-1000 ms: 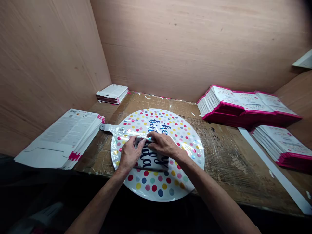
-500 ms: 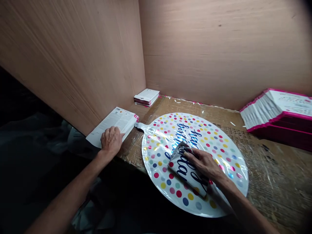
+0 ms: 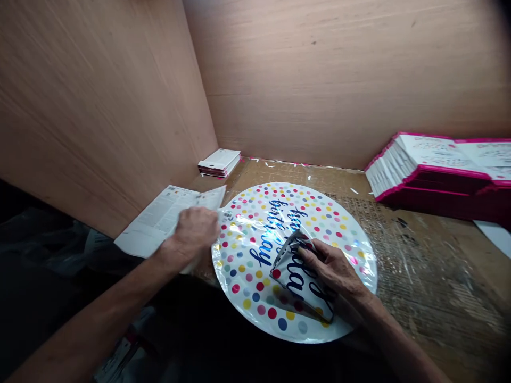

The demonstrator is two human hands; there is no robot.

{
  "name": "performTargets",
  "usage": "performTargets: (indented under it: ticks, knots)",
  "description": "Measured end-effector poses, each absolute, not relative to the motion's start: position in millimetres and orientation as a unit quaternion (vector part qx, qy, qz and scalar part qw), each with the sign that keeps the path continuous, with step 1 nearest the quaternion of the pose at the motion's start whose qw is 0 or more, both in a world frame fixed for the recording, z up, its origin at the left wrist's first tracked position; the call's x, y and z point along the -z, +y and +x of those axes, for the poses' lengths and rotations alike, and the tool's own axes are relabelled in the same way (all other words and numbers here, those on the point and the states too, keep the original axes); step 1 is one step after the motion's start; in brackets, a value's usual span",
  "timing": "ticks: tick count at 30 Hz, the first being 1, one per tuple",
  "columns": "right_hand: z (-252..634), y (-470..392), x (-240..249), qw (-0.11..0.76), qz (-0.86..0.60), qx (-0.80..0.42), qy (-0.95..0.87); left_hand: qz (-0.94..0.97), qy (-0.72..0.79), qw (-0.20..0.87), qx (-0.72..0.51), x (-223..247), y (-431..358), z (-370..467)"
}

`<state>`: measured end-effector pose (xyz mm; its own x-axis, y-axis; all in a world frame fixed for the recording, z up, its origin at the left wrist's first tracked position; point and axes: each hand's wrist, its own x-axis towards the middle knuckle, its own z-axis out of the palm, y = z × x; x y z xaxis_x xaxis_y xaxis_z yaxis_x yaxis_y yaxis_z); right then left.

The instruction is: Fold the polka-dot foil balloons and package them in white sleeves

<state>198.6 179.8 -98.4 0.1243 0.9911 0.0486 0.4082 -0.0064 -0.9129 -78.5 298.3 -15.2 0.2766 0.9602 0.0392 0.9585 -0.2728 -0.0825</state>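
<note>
My left hand point(image 3: 196, 230), blurred by motion, is closed on a white printed packet point(image 3: 213, 197) and holds it tilted above the stack of printed packets point(image 3: 151, 221) at the left. My right hand point(image 3: 334, 266) grips a folded foil balloon point(image 3: 295, 282) with dark blue lettering and coloured dots, thumb on top. Beneath it a large round foil balloon point(image 3: 247, 266) lies flat, white with many coloured dots and "happy birthday" in blue script. The left hand partly covers the stack, and its wrist is beside the flat balloon's left edge.
A smaller stack of white packets point(image 3: 219, 161) sits in the back left corner. Rows of pink-edged white packets point(image 3: 433, 154) lean at the right. Wooden panels point(image 3: 303, 80) rise behind and at left. Paper scraps point(image 3: 269, 165) dot the taped cardboard surface point(image 3: 415, 276).
My left hand has moved right, lifting a packet off the left stack. My right hand still holds the folded balloon over the flat one. The view has shifted to the right.
</note>
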Motion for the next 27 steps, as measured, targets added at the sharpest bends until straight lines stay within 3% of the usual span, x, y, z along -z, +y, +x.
performTargets:
  ticks: [6,10,15,20,27]
  knots:
    - [229,144,97,0.405,-0.655,-0.331,-0.546,-0.858,-0.510,-0.019,-0.053,28,271,16]
    - [219,138,90,0.390,-0.659,-0.329,-0.553,-0.870,-0.493,-0.030,-0.009,56,269,-17]
    - [173,168,88,0.312,-0.606,-0.267,-0.681,-0.920,-0.386,-0.028,0.058,91,256,-61]
    - [145,187,104,0.205,-0.588,-0.187,-0.760,-0.945,-0.325,0.028,-0.020,97,249,-55]
    - [145,190,100,0.157,-0.602,-0.167,-0.765,-0.946,-0.301,0.084,-0.092,88,252,-44]
